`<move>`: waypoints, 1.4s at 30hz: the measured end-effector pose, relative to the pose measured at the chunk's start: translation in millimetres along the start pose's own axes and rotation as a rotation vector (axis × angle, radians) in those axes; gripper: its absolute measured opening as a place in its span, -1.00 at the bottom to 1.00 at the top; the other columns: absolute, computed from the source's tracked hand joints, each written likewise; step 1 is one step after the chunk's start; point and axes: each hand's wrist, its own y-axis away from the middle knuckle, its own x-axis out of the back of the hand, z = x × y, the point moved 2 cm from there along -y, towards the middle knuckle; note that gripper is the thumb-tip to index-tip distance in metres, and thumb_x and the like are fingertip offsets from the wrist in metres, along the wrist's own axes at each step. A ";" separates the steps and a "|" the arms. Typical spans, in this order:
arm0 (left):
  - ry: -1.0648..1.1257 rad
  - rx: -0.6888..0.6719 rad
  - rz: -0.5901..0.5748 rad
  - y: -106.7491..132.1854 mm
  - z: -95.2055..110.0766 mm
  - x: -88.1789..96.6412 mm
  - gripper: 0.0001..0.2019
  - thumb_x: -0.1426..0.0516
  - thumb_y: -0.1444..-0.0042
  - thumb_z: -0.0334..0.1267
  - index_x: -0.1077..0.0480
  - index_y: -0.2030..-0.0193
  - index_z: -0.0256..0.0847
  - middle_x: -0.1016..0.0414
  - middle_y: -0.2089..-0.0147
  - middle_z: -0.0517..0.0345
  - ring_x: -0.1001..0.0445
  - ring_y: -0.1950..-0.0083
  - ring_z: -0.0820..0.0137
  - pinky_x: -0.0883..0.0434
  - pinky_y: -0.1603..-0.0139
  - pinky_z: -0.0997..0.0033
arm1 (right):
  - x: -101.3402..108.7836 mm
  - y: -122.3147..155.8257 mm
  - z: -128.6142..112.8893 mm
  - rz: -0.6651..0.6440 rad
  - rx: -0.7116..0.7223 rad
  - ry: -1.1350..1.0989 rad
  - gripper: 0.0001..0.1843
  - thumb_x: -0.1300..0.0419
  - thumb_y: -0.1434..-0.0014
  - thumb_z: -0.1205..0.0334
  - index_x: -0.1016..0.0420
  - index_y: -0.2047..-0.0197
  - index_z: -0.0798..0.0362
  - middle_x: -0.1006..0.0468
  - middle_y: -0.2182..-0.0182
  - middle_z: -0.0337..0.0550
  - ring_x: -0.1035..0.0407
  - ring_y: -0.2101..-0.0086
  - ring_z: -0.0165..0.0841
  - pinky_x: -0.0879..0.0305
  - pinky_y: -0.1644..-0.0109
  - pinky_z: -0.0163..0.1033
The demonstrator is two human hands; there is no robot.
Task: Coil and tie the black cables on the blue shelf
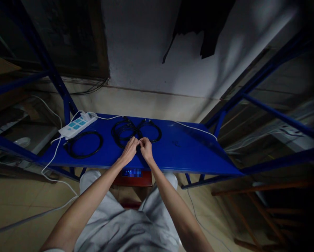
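My left hand (130, 148) and my right hand (145, 147) meet over the front of the blue shelf top (191, 150). The fingers of both are pinched together, nearly tip to tip. Whatever lies between them is too small to make out. Just beyond the hands, coiled black cables (120, 130) lie in overlapping loops, with a further black loop (159, 130) to the right. Farther left rests a separate coil of black cable (100, 144), away from both hands.
A white power strip (79, 125) with blue sockets sits at the left back, its white cord (53, 155) hanging off the shelf. Blue uprights (217, 124) frame the shelf. Behind stands a wall (146, 52). A red stool (146, 179) is underneath, and a wooden rack (251, 190) stands at right.
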 end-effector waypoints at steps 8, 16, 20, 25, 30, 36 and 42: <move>0.112 0.047 0.070 -3.7 -3.2 5.5 -0.81 0.06 -0.38 -0.40 -0.30 0.25 -0.18 -0.35 0.19 0.03 -0.41 0.12 0.27 -0.40 0.03 0.25 | 2.5 -0.8 -3.6 0.010 -0.033 -0.129 -0.85 -0.17 -0.19 0.17 -0.39 0.17 0.00 -0.44 0.37 -0.22 -0.34 0.35 -0.31 -0.27 0.20 -0.23; 0.138 0.079 0.087 -4.5 -5.7 5.3 -0.80 0.04 -0.38 -0.39 -0.31 0.28 -0.17 -0.35 0.20 0.05 -0.40 0.16 0.30 -0.39 0.06 0.29 | 6.3 -0.9 -7.6 -0.011 -0.021 -0.052 -0.84 -0.19 -0.21 0.17 -0.53 0.36 0.02 -0.47 0.37 -0.15 -0.34 0.35 -0.31 -0.28 0.19 -0.21; 0.124 0.087 0.108 -4.6 -8.4 3.5 -0.82 0.03 -0.37 -0.40 -0.29 0.27 -0.17 -0.35 0.20 0.06 -0.40 0.16 0.30 -0.39 0.07 0.29 | 5.4 0.1 -4.5 -0.035 -0.012 -0.074 -0.80 -0.21 -0.22 0.12 -0.56 0.36 0.03 -0.46 0.36 -0.14 -0.35 0.35 -0.31 -0.29 0.21 -0.21; 0.101 0.097 0.138 -3.4 -8.2 2.2 -0.83 0.02 -0.35 -0.41 -0.29 0.27 -0.17 -0.34 0.22 0.08 -0.40 0.17 0.31 -0.39 0.08 0.32 | 6.2 1.8 -4.3 -0.072 -0.028 -0.077 -0.79 -0.19 -0.24 0.13 -0.56 0.37 0.02 -0.44 0.35 -0.15 -0.35 0.33 -0.31 -0.29 0.20 -0.21; 0.092 0.121 0.149 -2.4 -5.5 4.9 -0.83 0.02 -0.36 -0.40 -0.29 0.28 -0.17 -0.35 0.22 0.08 -0.40 0.18 0.32 -0.38 0.09 0.33 | 7.1 2.7 -4.7 -0.113 -0.022 -0.066 -0.77 -0.19 -0.26 0.10 -0.58 0.34 0.00 -0.43 0.32 -0.14 -0.34 0.32 -0.31 -0.31 0.20 -0.22; 0.098 0.127 0.167 -2.3 -5.6 8.7 -0.82 0.01 -0.36 -0.38 -0.30 0.29 -0.17 -0.35 0.23 0.07 -0.40 0.19 0.30 -0.37 0.08 0.30 | 6.9 3.7 -6.5 -0.128 0.011 -0.064 -0.77 -0.19 -0.26 0.11 -0.62 0.31 0.01 -0.41 0.30 -0.15 -0.35 0.30 -0.32 -0.31 0.16 -0.22; 0.131 0.132 0.167 -2.2 -8.4 8.7 -0.83 0.00 -0.34 -0.39 -0.31 0.30 -0.17 -0.37 0.23 0.07 -0.41 0.17 0.29 -0.37 0.07 0.30 | 6.5 4.8 -11.5 -0.125 0.005 -0.054 -0.84 -0.24 -0.18 0.15 -0.59 0.34 0.02 -0.40 0.29 -0.17 -0.33 0.32 -0.35 -0.29 0.20 -0.25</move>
